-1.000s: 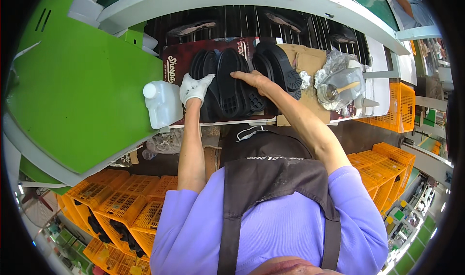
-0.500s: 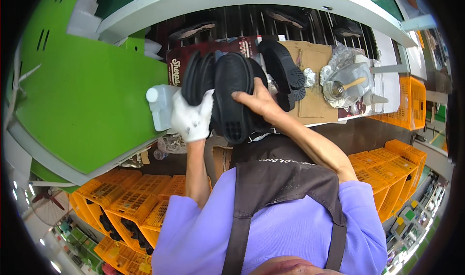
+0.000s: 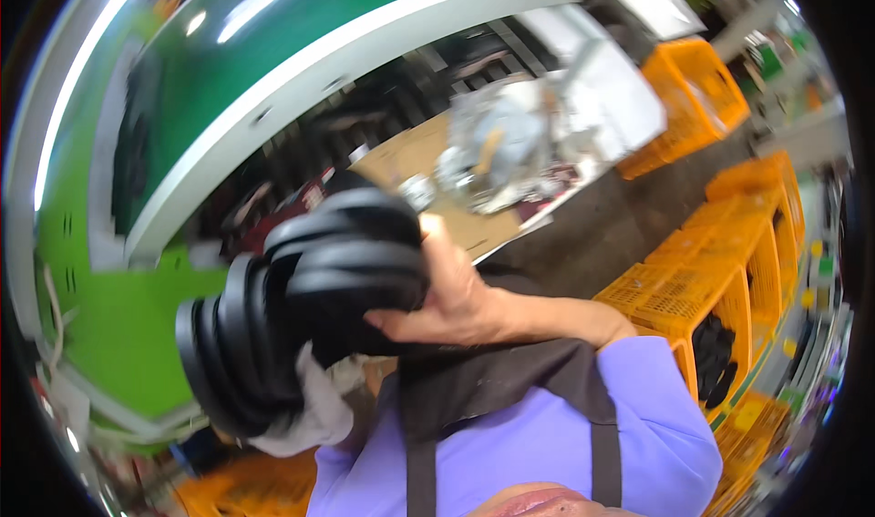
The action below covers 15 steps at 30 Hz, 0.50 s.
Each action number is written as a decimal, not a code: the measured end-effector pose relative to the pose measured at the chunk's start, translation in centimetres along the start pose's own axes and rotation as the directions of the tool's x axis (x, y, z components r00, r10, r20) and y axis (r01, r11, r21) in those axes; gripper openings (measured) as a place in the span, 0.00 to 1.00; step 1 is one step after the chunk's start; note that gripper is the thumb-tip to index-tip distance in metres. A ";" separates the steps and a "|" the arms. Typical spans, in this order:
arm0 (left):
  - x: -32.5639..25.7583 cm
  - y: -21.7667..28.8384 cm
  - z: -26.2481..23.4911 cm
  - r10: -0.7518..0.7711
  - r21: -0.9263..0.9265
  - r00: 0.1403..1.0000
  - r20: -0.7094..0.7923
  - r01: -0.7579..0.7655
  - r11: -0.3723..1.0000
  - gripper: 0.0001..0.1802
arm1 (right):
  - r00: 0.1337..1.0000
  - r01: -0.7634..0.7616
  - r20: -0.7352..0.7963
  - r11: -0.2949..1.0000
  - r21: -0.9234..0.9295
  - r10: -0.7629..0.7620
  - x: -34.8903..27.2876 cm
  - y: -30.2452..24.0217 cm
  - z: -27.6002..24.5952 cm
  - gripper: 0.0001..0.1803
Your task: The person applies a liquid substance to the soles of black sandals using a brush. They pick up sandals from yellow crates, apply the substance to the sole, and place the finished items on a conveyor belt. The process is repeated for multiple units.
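Both my hands hold stacks of black shoe soles, lifted up in front of my chest and blurred by motion. My bare right hand (image 3: 447, 289) is closed around the right-hand stack of soles (image 3: 351, 257), its thumb pressed on the near side and its fingers behind. Farther left, another stack of black soles (image 3: 239, 344) stands on edge, layer against layer. My left hand (image 3: 310, 412), in a white glove, supports that stack from below; most of its fingers are hidden behind the soles. The two stacks touch each other.
Beyond the soles, brown cardboard (image 3: 410, 166) lies on the bench, with a plastic container and foil-wrapped things (image 3: 501, 143) on it. A green table (image 3: 109, 326) stands at left. Orange crates (image 3: 702, 271) are lined up at right, some holding black pieces.
The soles have been raised off the bench and swung left toward my body, and both hands moved with them. My view has turned to the right, showing more of the right-hand crates.
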<state>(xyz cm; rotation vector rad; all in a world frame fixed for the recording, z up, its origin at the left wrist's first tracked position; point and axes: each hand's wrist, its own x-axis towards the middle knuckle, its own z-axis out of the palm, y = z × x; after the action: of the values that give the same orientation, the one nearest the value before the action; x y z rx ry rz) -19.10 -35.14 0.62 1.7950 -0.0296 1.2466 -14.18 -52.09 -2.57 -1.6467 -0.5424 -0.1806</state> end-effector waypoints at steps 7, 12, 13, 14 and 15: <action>-6.8 12.2 13.7 0.228 0.011 0.932 0.281 -0.241 0.971 0.34 | 0.866 -0.129 -0.499 0.981 -0.145 0.040 -10.3 -3.9 -19.4 0.42; -14.9 19.8 25.2 0.277 -0.372 0.866 0.416 -0.116 0.921 0.31 | 0.595 -0.358 -0.798 0.921 -0.157 0.095 -19.2 -5.3 -29.7 0.42; -16.4 21.4 27.0 0.300 -0.422 0.826 0.477 -0.084 0.903 0.31 | 0.525 -0.414 -0.842 0.902 -0.121 0.128 -20.9 -5.4 -31.4 0.42; -18.0 22.8 28.8 0.308 -0.433 0.781 0.543 -0.054 0.900 0.32 | 0.453 -0.468 -0.877 0.880 -0.081 0.161 -22.4 -5.4 -32.8 0.41; -19.1 24.1 30.5 0.338 -0.381 0.720 0.606 -0.111 0.918 0.32 | 0.383 -0.519 -0.903 0.854 -0.037 0.194 -23.6 -5.4 -34.3 0.41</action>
<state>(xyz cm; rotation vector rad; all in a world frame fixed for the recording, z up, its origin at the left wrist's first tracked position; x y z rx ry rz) -17.91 -78.46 0.24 1.8846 -0.8441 0.6356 -30.66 -90.72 -2.21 -1.6675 0.7216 -0.7847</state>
